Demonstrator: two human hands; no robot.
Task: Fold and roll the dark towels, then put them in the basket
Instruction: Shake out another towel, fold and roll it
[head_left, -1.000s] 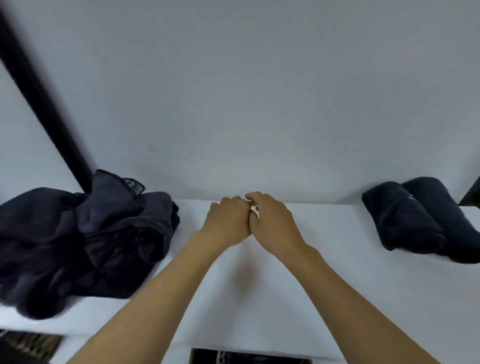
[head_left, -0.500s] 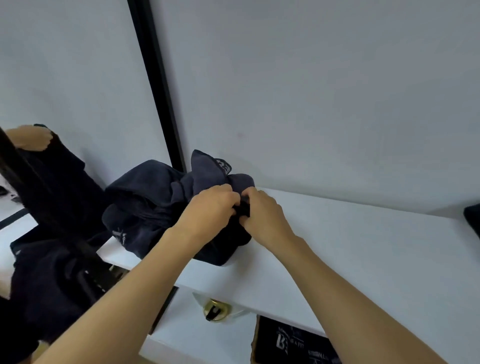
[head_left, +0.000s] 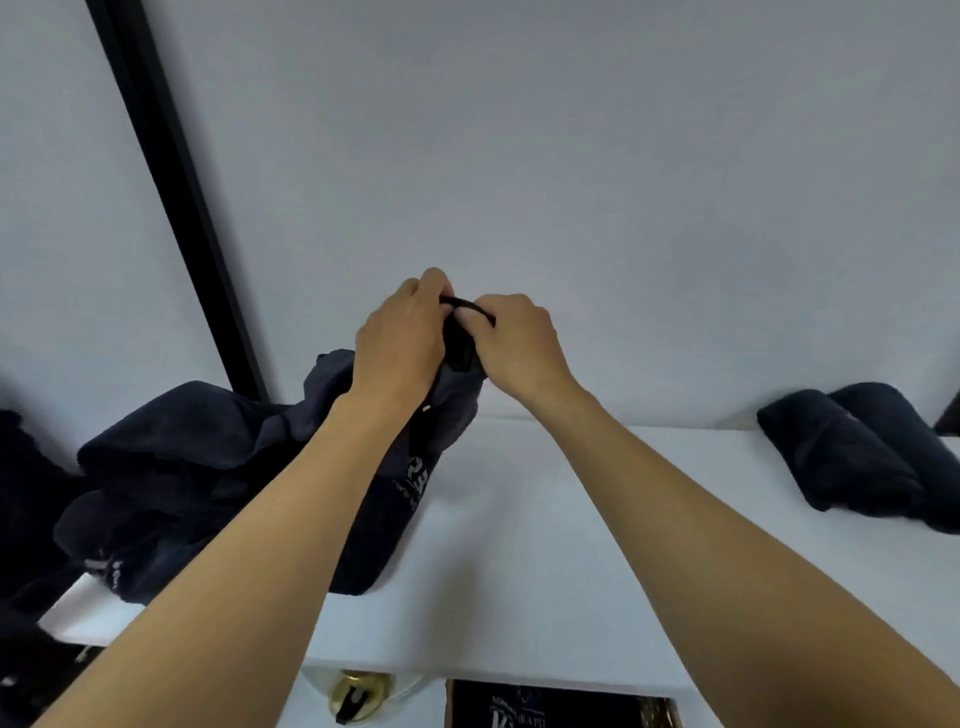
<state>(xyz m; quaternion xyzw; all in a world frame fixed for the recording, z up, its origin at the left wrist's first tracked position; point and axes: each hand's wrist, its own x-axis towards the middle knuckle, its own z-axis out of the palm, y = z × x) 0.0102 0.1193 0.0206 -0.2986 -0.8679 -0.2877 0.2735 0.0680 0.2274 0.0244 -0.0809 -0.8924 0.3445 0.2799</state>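
At nine o'clock on the white shelf (head_left: 519, 571), the heap of unfolded dark towels (head_left: 171, 483) lay crumpled against the wall, one corner spilling over the front edge. You had drawn a single towel (head_left: 415, 467) up out of that heap; its printed lettering hung below your wrists, and its lower end rested on the pile. Your left hand (head_left: 400, 338) was closed on the towel's top edge near twelve o'clock, knuckles toward you. Just beside it, almost touching, your right hand (head_left: 524, 343) pinched the same edge, a short dark band of hem stretched between the two grips. Hands held that close together looked like a search for a corner, so the cloth could be spread flat for folding. Bare shelf lay at six o'clock, probably the working space. At three o'clock, well apart from your hands, two rolled towels (head_left: 872, 457) lay side by side, seemingly finished and waiting. No basket showed anywhere, so you could not tell where they would go.
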